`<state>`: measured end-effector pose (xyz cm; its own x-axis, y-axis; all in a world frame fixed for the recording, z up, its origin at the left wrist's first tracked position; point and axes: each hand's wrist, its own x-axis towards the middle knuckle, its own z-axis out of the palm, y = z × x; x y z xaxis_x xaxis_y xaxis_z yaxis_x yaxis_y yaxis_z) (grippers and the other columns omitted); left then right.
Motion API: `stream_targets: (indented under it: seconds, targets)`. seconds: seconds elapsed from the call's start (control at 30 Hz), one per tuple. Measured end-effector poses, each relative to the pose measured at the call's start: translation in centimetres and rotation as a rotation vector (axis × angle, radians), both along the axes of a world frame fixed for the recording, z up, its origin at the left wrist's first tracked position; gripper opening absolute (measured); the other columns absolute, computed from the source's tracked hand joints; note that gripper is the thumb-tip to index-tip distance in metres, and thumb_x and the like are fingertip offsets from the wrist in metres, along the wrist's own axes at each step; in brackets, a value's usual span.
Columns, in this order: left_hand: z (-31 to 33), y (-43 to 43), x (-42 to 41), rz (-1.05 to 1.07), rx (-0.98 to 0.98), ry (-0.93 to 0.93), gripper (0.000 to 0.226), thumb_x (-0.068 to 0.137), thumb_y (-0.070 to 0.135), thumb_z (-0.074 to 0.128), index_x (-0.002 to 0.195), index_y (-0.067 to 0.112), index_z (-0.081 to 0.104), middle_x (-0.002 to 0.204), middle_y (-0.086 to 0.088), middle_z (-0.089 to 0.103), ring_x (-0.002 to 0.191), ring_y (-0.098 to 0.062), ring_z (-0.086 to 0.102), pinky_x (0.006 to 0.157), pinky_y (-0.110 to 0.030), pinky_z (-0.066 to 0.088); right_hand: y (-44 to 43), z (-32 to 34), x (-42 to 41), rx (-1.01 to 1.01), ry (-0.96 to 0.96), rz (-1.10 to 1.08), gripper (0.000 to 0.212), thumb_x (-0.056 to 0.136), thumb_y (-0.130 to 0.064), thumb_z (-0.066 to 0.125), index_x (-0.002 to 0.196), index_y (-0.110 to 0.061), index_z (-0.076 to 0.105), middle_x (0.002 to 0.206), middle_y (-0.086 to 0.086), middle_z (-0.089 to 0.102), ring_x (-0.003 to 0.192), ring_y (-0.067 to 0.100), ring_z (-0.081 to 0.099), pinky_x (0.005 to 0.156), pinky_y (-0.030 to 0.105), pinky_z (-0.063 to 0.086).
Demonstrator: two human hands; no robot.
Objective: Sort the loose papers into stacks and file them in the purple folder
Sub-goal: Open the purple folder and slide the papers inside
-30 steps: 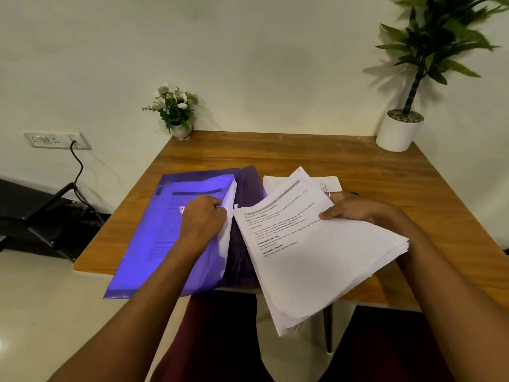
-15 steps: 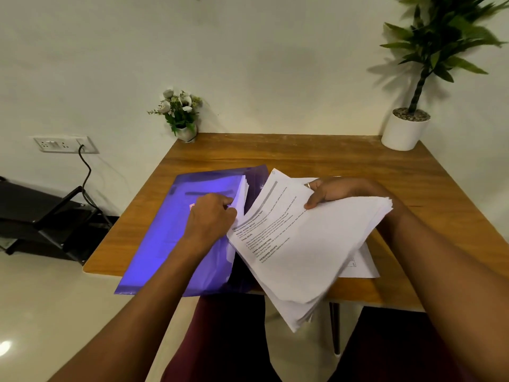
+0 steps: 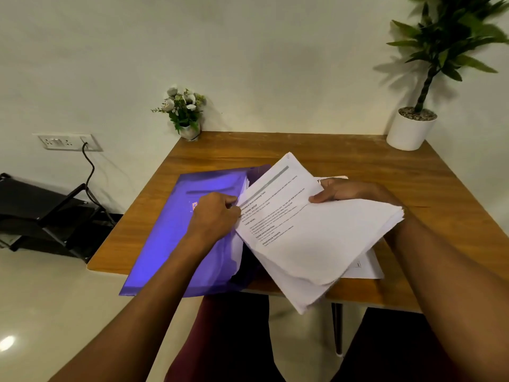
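The purple folder (image 3: 176,238) is lying on the wooden table (image 3: 330,150), front-left part, w/ its near corner hanging over the table's front edge. The L hand (image 3: 217,219) is resting on the folder's top cover, fingers curled round the cover's right edge & pinching it, so the opening is gaping a bit. White sheets (image 3: 237,253) are sitting inside, edges showing along the open side. The R hand (image 3: 347,190) is gripping a thick stack of papers (image 3: 316,244), thumb on the printed top page, other fingers hidden beneath. The stack is hanging tilted above the table, its left edge meeting the folder's opening right by the L hand's knuckles, its near end sagging past the table edge. One loose sheet (image 3: 369,268) is lying flat on the table under the stack, right side. Back-left corner: a small flower pot (image 3: 187,117). Back-right: a potted plant (image 3: 411,130). A wall socket (image 3: 66,142) w/ a cable & a black rack (image 3: 41,213) are sitting off to the left.
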<state>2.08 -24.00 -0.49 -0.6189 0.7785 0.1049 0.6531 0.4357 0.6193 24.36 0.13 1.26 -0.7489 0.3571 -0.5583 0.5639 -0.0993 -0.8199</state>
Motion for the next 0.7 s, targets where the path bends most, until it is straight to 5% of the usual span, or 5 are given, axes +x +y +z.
stream_targets:
  seconds: [0.27,0.3,0.5,0.6,0.7]
  targets:
    - [0.3,0.0,0.6,-0.049,0.011,-0.077,0.028,0.078,0.028,0.059,0.086,0.006,0.074,0.073,0.007,0.060,0.067,-0.018,0.052,0.068,-0.032,0.051,-1.3,-0.6,-4.9,0.396,-0.095,-0.066,0.044,0.094,-0.033,0.070,0.131,-0.013,0.056,0.124,0.006,0.068,0.107,0.026,0.068,0.099,0.044,0.053]
    - [0.4,-0.1,0.6,-0.076,0.000,-0.060,0.009,0.077,0.028,0.057,0.069,0.025,0.059,0.072,0.008,0.057,0.065,-0.018,0.049,0.066,-0.033,0.050,-1.4,-0.9,-5.1,0.425,-0.098,-0.112,0.045,0.095,-0.035,0.069,0.130,-0.012,0.055,0.121,0.005,0.068,0.103,0.024,0.067,0.094,0.041,0.054]
    - [2.0,-1.0,0.1,-0.205,-0.024,-0.141,0.032,0.085,0.005,0.059,0.096,0.024,0.081,0.080,-0.001,0.074,0.057,-0.014,0.057,0.063,-0.035,0.056,-1.6,-2.0,-4.3,0.568,-0.074,-0.197,0.047,0.098,-0.041,0.063,0.135,-0.014,0.050,0.129,0.003,0.063,0.101,0.021,0.064,0.082,0.035,0.050]
    - [3.6,-1.9,-0.4,-0.367,-0.128,-0.299,0.061,0.084,-0.009,0.057,0.111,0.045,0.068,0.070,0.018,0.071,0.054,-0.002,0.051,0.057,-0.021,0.052,-1.8,-1.8,-3.6,0.609,-0.081,-0.202,0.041,0.101,-0.038,0.061,0.133,-0.014,0.052,0.118,-0.001,0.060,0.084,0.012,0.061,0.063,0.026,0.045]
    - [4.2,-2.3,-1.0,-0.431,-0.227,-0.395,0.070,0.085,-0.016,0.055,0.139,0.029,0.054,0.057,0.022,0.058,0.053,0.000,0.043,0.055,-0.010,0.039,-1.7,-1.9,-3.3,0.605,-0.107,-0.235,0.045,0.100,-0.039,0.061,0.136,-0.013,0.050,0.122,0.002,0.060,0.092,0.019,0.062,0.066,0.029,0.047]
